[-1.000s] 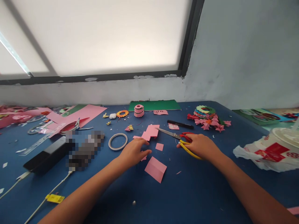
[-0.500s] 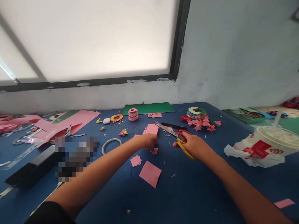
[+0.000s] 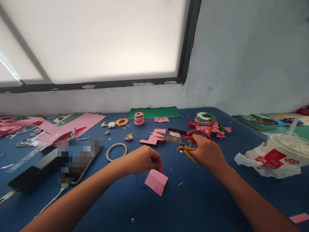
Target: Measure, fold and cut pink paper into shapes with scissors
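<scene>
My left hand hovers with loosely bent fingers at the far edge of a pink paper square. A gap shows between its fingers, and no paper is visible in it; whether the fingertips touch the square I cannot tell. My right hand is closed round the red and yellow handles of a pair of scissors. The blades point left, slightly parted, over a stepped pink paper offcut. A black pen lies behind the scissors.
A tape roll, a phone and a black box lie left. Pink paper sheets spread behind them. Paper rings and folded pink pieces sit farther back. A drink cup stands right.
My left hand has moved nearer, away from the offcut to the pink square, and now covers where small pink pieces lay. The small piece under its fingers no longer shows. The scissor blades are wider apart.
</scene>
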`<state>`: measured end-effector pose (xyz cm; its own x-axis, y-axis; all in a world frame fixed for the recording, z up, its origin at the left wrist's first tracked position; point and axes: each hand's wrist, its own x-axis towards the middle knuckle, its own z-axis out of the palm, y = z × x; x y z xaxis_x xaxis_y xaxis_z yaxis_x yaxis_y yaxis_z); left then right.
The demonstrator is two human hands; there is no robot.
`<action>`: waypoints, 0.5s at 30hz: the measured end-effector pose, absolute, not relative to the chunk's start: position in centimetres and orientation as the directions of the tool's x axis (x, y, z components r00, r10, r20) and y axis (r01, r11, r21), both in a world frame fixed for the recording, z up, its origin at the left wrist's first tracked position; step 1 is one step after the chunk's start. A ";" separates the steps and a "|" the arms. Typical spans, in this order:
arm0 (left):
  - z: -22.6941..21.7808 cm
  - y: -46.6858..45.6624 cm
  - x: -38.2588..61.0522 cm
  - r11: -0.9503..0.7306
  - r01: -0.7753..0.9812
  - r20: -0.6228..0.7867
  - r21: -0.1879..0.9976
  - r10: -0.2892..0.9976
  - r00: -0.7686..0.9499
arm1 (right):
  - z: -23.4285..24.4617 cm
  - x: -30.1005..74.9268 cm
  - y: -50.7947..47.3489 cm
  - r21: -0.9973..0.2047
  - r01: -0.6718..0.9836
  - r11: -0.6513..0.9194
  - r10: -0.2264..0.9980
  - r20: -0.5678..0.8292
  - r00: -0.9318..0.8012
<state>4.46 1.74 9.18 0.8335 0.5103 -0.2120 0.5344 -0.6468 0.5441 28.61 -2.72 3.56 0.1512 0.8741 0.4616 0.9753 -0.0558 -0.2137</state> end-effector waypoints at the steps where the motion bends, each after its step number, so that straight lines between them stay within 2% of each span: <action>1: 9.5 1.0 3.9 -0.713 0.481 -0.120 0.510 0.494 0.861 | 3.5 28.5 -2.8 -0.202 0.978 -0.047 0.867 0.478 0.140; 4: 9.9 -0.2 2.9 -0.902 0.352 0.102 0.250 0.386 0.917 | 3.4 28.3 -2.9 -0.147 0.989 -0.030 0.856 0.506 0.101; 6: 9.6 0.0 2.6 -0.946 0.312 0.135 0.087 0.321 0.937 | 3.2 28.1 -2.9 -0.104 0.995 -0.009 0.846 0.530 0.063; 8: 9.0 0.7 2.6 -0.952 0.306 0.123 -0.008 0.303 0.945 | 3.1 28.0 -3.0 -0.069 0.997 0.017 0.834 0.551 0.024; 12: 7.9 2.5 2.2 -0.918 0.396 0.108 -0.039 0.390 0.915 | 2.9 28.0 -3.1 -0.015 1.000 0.020 0.830 0.557 -0.008; 15: 7.9 3.3 1.2 -0.799 0.601 0.114 0.028 0.600 0.792 | 3.1 28.1 -3.1 -0.028 1.000 0.001 0.844 0.536 0.014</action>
